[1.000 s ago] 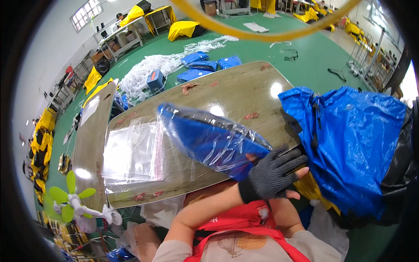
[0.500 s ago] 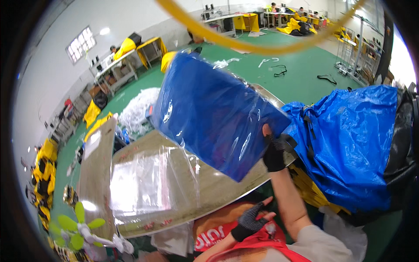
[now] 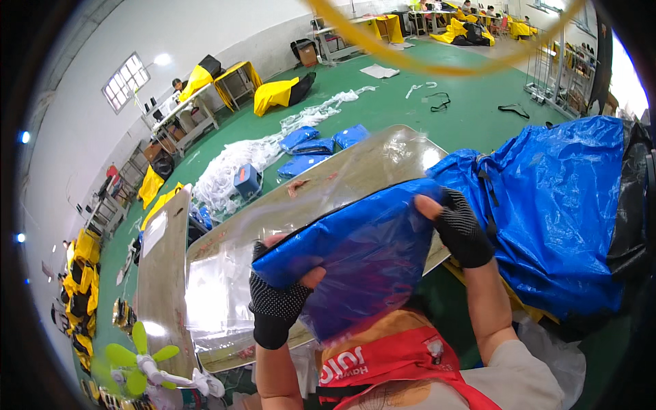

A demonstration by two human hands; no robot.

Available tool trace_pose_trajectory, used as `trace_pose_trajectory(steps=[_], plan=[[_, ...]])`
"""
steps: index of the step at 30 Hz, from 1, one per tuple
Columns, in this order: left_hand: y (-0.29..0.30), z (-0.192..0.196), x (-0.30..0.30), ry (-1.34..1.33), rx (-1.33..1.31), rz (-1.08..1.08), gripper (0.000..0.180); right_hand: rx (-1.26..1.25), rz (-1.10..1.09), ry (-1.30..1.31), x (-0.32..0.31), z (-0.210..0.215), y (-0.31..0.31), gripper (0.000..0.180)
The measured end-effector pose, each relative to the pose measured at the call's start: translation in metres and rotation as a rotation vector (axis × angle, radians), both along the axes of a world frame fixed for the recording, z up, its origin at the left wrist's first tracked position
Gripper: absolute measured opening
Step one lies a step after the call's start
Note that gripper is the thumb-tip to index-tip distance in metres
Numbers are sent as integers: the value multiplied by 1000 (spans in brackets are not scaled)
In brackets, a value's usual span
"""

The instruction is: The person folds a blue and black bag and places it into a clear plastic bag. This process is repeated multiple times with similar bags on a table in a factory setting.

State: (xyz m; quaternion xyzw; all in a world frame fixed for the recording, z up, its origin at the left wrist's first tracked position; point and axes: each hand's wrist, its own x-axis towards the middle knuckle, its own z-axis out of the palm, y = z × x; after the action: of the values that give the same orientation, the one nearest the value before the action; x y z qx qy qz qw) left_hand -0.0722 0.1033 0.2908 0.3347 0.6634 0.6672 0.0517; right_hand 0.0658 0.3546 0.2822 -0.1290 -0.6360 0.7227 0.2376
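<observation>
Both of my hands, in black fingerless gloves with pale dots, grip a flat blue packet in clear plastic (image 3: 362, 253), tilted above the near edge of the table. My left hand (image 3: 280, 290) closes on its left end, thumb on the near face. At the upper right corner, my right hand (image 3: 459, 225) holds it with the thumb on top and the fingers mostly hidden behind. Clear plastic bags (image 3: 219, 287) lie on the brown tabletop (image 3: 383, 150), to the left of the packet.
A big blue and black tarpaulin pile (image 3: 547, 212) stands to my right. A green-bladed fan (image 3: 140, 362) is at lower left. Beyond the table, blue packets (image 3: 304, 147), a blue box (image 3: 247, 179) and white scrap (image 3: 232, 164) lie on the green floor. People sit at distant workbenches.
The packet has come down toward me and tilted, its long folded edge now facing up. My left hand has risen from near my apron and taken hold of its left end.
</observation>
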Motion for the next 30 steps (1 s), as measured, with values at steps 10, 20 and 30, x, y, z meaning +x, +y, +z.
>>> trace_pose_trajectory(steps=[10,20,30], plan=[[-38,-143,-60,-434,-308,-110,49,244,-119,-90,-80,-175,6,22],[-10,-257,-172,-689,-106,1,40,607,-517,-441,-154,-248,27,20],[7,-173,-119,-551,-29,96,33,1598,278,172,-229,-114,-85,12]])
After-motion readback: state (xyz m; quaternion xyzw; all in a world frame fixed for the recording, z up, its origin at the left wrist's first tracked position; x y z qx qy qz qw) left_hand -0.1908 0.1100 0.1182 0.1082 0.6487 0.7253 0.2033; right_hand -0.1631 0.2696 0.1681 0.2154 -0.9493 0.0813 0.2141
